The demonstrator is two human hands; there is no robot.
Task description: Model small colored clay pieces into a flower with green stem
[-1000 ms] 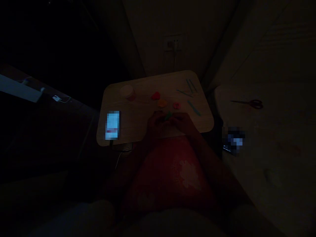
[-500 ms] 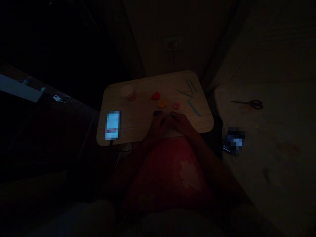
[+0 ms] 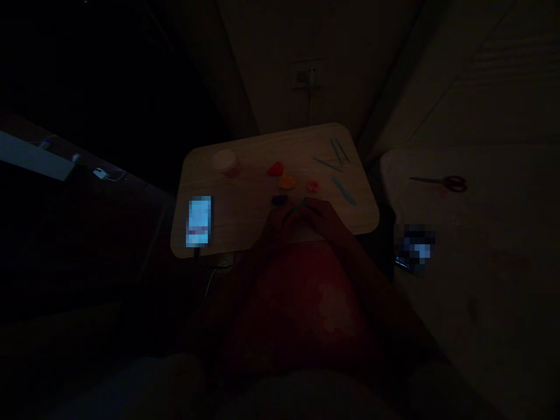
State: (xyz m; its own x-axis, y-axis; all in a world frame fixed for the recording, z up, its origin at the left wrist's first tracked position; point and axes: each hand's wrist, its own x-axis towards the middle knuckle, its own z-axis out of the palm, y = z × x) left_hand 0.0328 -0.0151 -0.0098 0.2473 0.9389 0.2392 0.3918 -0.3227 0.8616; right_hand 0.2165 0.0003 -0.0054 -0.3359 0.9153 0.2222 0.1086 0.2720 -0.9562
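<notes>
Close together at the near edge of the small wooden table (image 3: 245, 216), my left hand (image 3: 280, 221) and my right hand (image 3: 321, 217) are closed around a green lump of modelling clay (image 3: 300, 206), mostly hidden by fingers. Just beyond my left hand lies a dark purple lump (image 3: 279, 200). Farther back are an orange lump (image 3: 287, 182) and a red lump (image 3: 275, 169). A pink ring-shaped piece (image 3: 313, 186) lies beyond my right hand. The room is very dark, so finger details are hard to make out.
Several thin blue-green sticks (image 3: 327, 164) and a blue-green modelling knife (image 3: 344, 191) lie at the table's right. A lidded tub (image 3: 226, 163) stands back left, near a lit phone (image 3: 198, 221) with a cable. Scissors (image 3: 455, 184) lie on the pale surface to the right.
My hands have drawn slightly nearer to me, uncovering the purple lump. The green clay, plainly visible at first, got covered by my fingers and now shows as a thin strip.
</notes>
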